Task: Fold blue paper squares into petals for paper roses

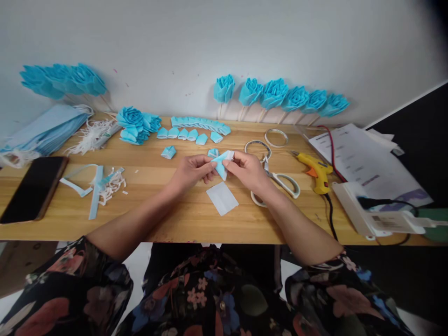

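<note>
The left hand (194,171) and right hand (249,171) pinch a folded blue piece (220,164) between them over the surface (185,219), just beyond a pale square (222,199), scissors (287,184) beside the right hand.

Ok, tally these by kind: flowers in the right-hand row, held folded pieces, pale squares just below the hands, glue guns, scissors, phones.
Right-row flowers: 6
Held folded piece: 1
Pale square: 1
Glue gun: 1
Scissors: 1
Phone: 1
Total: 11

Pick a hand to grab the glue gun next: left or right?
Right, likely: the right hand is nearer the yellow glue gun, though it and the left hand hold the folded blue piece.
</note>
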Available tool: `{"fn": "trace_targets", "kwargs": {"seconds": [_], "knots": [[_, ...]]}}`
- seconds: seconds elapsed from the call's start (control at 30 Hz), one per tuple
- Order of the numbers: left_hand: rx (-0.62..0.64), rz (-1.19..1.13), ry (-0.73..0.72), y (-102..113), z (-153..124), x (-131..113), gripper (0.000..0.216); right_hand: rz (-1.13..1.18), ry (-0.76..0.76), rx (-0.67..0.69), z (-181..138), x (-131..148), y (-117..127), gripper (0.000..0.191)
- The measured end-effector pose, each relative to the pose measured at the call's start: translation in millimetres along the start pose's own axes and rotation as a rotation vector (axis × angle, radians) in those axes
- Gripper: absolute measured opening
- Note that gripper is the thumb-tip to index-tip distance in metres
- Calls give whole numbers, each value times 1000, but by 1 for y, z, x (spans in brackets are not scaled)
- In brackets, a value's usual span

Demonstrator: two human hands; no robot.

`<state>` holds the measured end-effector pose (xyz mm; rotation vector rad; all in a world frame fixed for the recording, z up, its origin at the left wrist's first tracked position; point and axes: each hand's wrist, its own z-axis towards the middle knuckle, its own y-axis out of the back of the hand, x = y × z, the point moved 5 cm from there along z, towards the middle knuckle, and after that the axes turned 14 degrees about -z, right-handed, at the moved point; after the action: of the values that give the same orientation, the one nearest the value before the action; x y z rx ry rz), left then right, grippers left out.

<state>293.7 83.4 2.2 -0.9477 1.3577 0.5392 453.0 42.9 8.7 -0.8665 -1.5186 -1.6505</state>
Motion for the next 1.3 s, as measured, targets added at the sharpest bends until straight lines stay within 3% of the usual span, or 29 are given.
{"fn": "trace_targets", "kwargs": {"seconds": [0.5,0.97,1.17,1.3], "knots": [[-104,-4,-36,3,0,2,26,23,-40,18,-1,2,0,30],[-26,8,-5,1,3,2,31,-267,22,10,1,3,1,29],[-69,35,-35,3,2,-1,27,-37,34,48,-1,11,3,40],[-118,5,-44,4,0,-4,23,22,21,92,-2,12,1,37]]}}
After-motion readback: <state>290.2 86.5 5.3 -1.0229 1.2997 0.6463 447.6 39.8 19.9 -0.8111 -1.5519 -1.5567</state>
